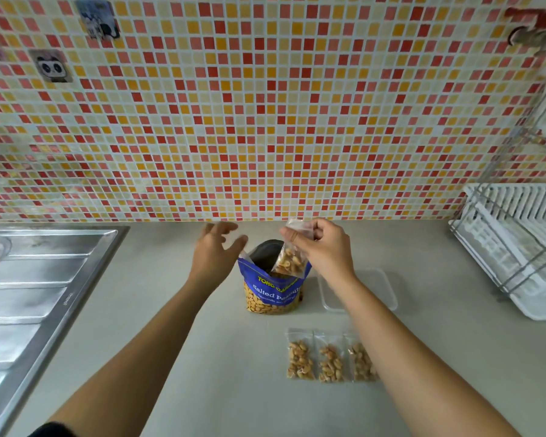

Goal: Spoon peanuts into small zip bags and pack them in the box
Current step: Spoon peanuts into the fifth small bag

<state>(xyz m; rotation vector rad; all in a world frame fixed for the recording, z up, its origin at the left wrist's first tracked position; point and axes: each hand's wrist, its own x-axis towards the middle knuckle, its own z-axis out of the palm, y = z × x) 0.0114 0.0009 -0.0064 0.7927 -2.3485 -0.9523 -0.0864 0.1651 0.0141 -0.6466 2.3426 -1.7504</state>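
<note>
A blue salted-peanut pouch stands open in the middle of the counter. Above its mouth my right hand pinches the top of a small zip bag part filled with peanuts. My left hand hovers just left of the pouch, fingers spread, holding nothing. Three filled small zip bags lie side by side on the counter in front of the pouch, the right one partly hidden by my right forearm. A clear plastic box sits to the right of the pouch, partly behind my right wrist. No spoon is visible.
A steel sink with its ribbed drainboard fills the left side. A white dish rack stands at the right edge. The tiled wall closes off the back of the grey counter.
</note>
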